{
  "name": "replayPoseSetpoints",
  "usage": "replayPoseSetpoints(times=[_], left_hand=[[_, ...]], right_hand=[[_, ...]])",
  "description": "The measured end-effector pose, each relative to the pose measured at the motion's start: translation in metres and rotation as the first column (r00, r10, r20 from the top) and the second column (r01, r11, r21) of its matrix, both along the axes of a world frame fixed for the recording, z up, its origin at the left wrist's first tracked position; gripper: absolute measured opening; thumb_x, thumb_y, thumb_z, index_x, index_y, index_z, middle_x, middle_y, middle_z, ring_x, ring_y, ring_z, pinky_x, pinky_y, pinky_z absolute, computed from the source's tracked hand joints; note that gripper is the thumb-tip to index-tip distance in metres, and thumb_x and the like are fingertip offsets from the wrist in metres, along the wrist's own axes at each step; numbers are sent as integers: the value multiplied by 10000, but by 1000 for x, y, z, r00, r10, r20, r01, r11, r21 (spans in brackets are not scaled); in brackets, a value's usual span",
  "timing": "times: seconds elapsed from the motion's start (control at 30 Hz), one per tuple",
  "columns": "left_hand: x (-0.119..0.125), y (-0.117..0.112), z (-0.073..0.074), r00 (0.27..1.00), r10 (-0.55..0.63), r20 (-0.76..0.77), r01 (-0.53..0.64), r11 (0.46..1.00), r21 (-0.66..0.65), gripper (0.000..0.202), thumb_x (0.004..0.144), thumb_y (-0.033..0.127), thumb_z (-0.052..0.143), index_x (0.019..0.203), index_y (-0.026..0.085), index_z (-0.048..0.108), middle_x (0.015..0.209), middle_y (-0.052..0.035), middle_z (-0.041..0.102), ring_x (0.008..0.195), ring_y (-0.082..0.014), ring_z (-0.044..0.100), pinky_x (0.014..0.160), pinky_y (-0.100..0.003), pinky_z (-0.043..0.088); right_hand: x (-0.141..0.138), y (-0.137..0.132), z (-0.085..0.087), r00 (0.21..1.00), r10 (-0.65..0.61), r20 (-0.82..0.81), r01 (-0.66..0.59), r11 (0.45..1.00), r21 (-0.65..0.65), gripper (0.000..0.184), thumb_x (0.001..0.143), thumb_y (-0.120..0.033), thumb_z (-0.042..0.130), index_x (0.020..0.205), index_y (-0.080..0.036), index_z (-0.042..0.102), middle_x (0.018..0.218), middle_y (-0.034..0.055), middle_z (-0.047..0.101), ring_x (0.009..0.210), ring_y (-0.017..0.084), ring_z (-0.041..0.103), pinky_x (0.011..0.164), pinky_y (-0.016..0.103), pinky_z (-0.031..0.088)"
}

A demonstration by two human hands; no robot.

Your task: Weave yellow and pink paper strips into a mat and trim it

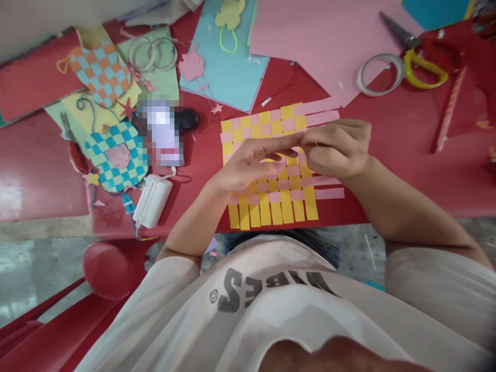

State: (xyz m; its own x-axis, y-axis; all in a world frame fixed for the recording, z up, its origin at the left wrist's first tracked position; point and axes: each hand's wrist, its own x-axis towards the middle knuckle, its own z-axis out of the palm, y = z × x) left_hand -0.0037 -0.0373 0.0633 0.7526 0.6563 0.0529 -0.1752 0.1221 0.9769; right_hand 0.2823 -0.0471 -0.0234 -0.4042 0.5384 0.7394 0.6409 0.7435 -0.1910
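A mat woven from yellow and pink paper strips (274, 196) lies on the red table, its loose pink strip ends (329, 194) sticking out to the right and yellow ends towards me. Over its middle is my left hand (256, 161), open, with the index finger stretched to the right. My right hand (337, 149) is closed above the mat's right side, its thumb and fingers pinched together at the tip of that left index finger. Whatever may be in the pinch is hidden. Both hands cover part of the weave.
Scissors (424, 72), a tape roll (380, 75) and a striped stick (449, 111) lie right. Pink paper (310, 39) and blue paper (217, 72) lie behind the mat. Left are a blurred phone (165, 132), a white power bank (153, 202) and checkered paper crafts (134, 137).
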Motion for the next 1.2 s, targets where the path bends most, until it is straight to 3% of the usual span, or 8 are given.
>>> replayPoseSetpoints(times=[0.07,0.13,0.27,0.5,0.73,0.9,1.07,1.2], left_hand=[[1,0,0,1000,-4,13,4,1000,-1,467,975,626,962,1385,408,908,1531,-27,844,1359,-364,839,1161,-557,664],[2,-1,-1,1000,-5,26,5,1000,-19,461,964,641,970,1357,406,915,1526,-24,845,1355,-367,840,1148,-561,674],[3,-1,-1,1000,10,24,-8,998,-68,475,926,641,1002,1327,397,928,1534,-28,841,1348,-375,842,1136,-570,684],[1,0,2,999,29,-15,-29,999,-27,477,930,612,1012,1341,388,924,1464,-47,873,1328,-359,851,1126,-533,677],[1,-1,1,1000,8,5,-8,1000,-27,520,931,680,997,1366,407,916,1505,-42,855,1344,-367,847,1150,-556,677],[4,-3,5,999,48,-23,-49,998,-28,577,881,760,1004,1341,423,918,1511,-32,852,1317,-343,860,1084,-499,696],[7,-4,-7,995,104,8,-104,984,144,602,973,787,905,1462,438,866,1520,-24,849,1258,-324,877,1069,-498,705],[11,-2,-26,989,133,68,-149,910,387,616,1086,745,791,1628,455,749,1619,-6,793,1304,-317,857,1081,-528,717]], right_hand=[[0,-2,3,1000,-12,17,12,1000,-25,356,953,-402,642,688,-254,455,780,-26,730,593,156,504,534,348,343],[1,-5,5,997,-52,61,61,985,-160,388,980,-449,663,706,-259,463,784,-12,732,624,169,546,562,356,395],[6,-11,3,992,-122,37,126,898,-423,363,1032,-468,725,801,-275,523,844,9,742,742,209,649,718,418,543],[0,-4,3,999,-14,-46,10,996,-93,318,970,-392,701,754,-262,507,864,-30,765,651,165,569,596,360,407],[-10,-10,21,998,-25,-58,20,995,-93,397,1008,-433,616,707,-251,430,763,-16,718,584,151,512,551,356,351],[-11,-16,28,987,-144,-73,117,951,-287,484,1048,-581,728,771,-276,473,820,35,768,708,218,695,668,412,572],[-27,-20,34,894,-325,-310,200,906,-372,519,1028,-791,761,919,-318,576,855,45,744,751,266,728,667,456,614],[-41,-19,47,785,-210,-583,97,971,-218,474,1007,-748,812,925,-324,618,794,9,657,660,220,609,565,403,507]])
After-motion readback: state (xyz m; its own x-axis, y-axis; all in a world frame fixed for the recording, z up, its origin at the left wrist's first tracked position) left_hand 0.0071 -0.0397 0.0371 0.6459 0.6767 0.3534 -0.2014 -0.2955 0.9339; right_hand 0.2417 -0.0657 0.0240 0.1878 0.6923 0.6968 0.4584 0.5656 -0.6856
